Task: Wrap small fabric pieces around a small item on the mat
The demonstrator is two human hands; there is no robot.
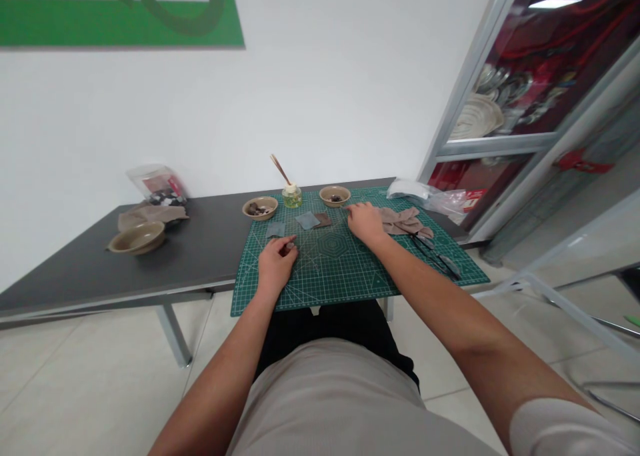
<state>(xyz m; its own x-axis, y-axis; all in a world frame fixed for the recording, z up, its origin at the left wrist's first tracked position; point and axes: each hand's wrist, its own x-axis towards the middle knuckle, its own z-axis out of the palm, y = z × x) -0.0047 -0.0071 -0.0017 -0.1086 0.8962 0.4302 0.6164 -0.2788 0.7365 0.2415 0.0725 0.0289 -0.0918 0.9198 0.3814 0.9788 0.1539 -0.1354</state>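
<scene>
A green cutting mat [345, 269] lies on the grey table [200, 249]. My left hand [277, 264] rests on the mat's left part, its fingers pinched round a small dark piece [290, 246]. My right hand [365, 221] lies flat on the mat, fingers stretched toward small fabric squares [307, 221] and a brown one [323, 219]. Another grey square [275, 229] sits just above my left hand. Beige cloth [404, 221] is bunched beside my right hand.
Two small bowls [260, 207] [335, 195] and a glass jar with sticks [291, 194] stand at the mat's far edge. Black scissors [437, 255] lie on the mat's right. A larger bowl [137, 237], cloth and a plastic bag [157, 184] sit left. A glass cabinet [530, 89] stands right.
</scene>
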